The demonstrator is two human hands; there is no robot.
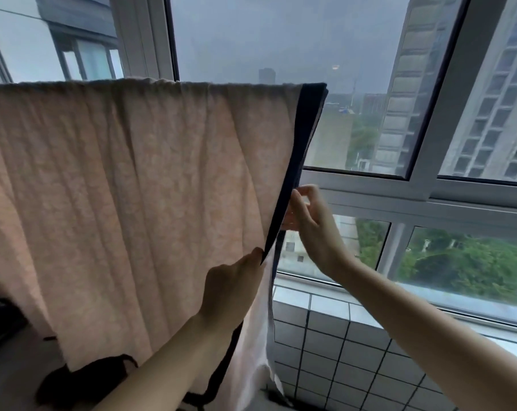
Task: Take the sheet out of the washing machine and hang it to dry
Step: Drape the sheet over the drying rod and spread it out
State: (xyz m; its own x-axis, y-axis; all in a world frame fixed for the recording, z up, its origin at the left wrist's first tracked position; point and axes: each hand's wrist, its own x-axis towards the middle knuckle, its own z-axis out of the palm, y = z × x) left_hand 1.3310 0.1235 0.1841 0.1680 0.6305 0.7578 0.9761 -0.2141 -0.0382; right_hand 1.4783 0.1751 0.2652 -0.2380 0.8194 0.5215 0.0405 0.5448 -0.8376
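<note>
Matt, crinkled peach cloth sheet (138, 185) with dark cloth border, glossy tiled wall (340, 360), smooth window frame (370, 188)

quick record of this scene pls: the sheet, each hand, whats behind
sheet: pink sheet with a dark border, draped over a support hidden under its top fold
left hand: pinches the dark border low down
right hand: grips the same border higher up
behind: window, tiled wall below it
</note>
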